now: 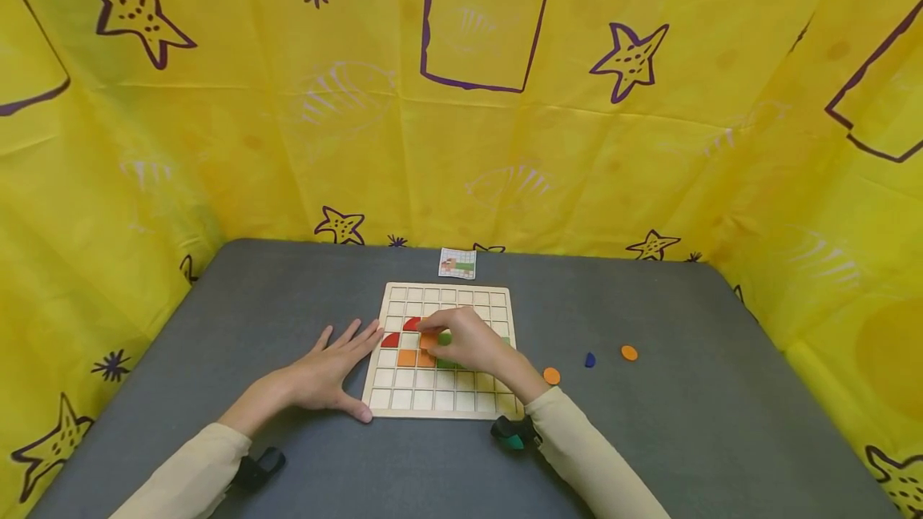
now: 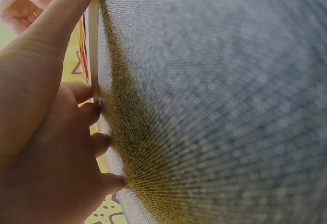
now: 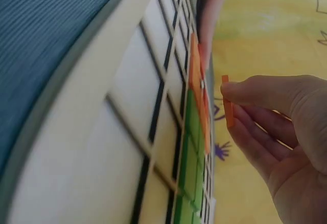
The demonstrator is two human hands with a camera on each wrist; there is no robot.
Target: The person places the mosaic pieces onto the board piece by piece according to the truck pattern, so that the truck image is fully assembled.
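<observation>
A pale wooden grid board (image 1: 404, 400) lies on the grey table. My right hand (image 1: 469, 339) is over its middle, pinching a thin orange tile (image 3: 228, 101) between thumb and fingers; in the right wrist view the tile stands on edge, apart from the board. My left hand (image 1: 320, 375) rests beside the board with spread fingers, its fingertips and thumb at the left edge. Set in the grid are red quarter-round tiles (image 1: 390, 340), orange square tiles (image 1: 407, 358) and green tiles (image 3: 191, 147), which my right hand partly covers in the head view.
Behind the board lies a small printed card (image 1: 457, 263) with a coloured grid picture. To the right are two orange discs (image 1: 630, 353) and a small dark blue piece (image 1: 590, 360). A yellow patterned curtain (image 1: 461, 142) surrounds the table's back and sides.
</observation>
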